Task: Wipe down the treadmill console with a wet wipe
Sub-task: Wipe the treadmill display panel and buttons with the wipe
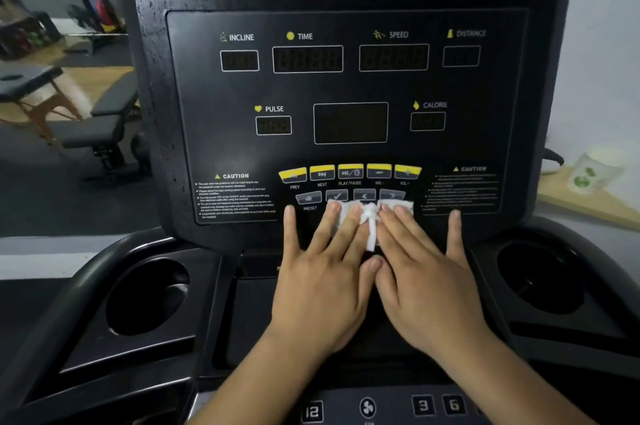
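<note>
White wipe [371,221] lies bunched low on the console [349,88], just under the buttons [349,172] (second row); I see my left hand [322,275] and right hand [427,282] pressing it, fingers straight and spread.

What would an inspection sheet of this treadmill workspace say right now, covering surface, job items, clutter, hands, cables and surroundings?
Surface: black treadmill console, all displays dark; yellow button row above the wipe.
Job's things: white wet wipe, crumpled, pressed against the console's lower middle at the grey buttons' lower edge.
Clutter: cup, white with green print, on the ledge to the right.
Hands: left hand and right hand side by side, fingers straight, flat on the wipe.
Cables: nothing seen.
Surroundings: weight bench and padded table at left; pale wall behind.
</note>
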{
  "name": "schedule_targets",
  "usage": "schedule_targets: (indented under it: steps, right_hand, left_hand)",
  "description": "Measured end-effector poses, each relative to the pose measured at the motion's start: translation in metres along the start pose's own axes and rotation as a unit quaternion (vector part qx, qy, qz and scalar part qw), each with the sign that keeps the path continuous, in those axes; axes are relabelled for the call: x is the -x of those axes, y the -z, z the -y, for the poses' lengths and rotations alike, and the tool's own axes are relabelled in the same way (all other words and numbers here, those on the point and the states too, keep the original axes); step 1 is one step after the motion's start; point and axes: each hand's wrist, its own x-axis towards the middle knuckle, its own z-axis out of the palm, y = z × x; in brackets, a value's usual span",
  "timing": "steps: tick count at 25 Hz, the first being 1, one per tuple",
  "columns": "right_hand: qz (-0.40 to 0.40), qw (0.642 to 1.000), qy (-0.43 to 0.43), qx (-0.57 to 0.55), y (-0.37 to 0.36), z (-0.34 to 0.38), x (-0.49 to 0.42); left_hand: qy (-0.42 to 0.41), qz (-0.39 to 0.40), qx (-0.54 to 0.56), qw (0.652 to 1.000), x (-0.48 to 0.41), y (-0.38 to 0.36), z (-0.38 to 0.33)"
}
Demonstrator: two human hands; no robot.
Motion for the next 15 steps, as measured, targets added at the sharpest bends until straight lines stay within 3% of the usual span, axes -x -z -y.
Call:
schedule_targets:
  steps: [8, 15]
  right_hand:
    - [-0.003, 1.0, -0.024, 0.016, 0.001, -0.032, 0.011]
    - [-0.029, 0.998, -0.049, 0.012, -0.002, -0.054, 0.028]
  left_hand:
    - [-0.077, -0.003, -0.018, 0.997, -0.017, -0.002, -0.023]
    - [-0.09, 0.018, 0.02, 0.996, -0.021, -0.012, -0.05]
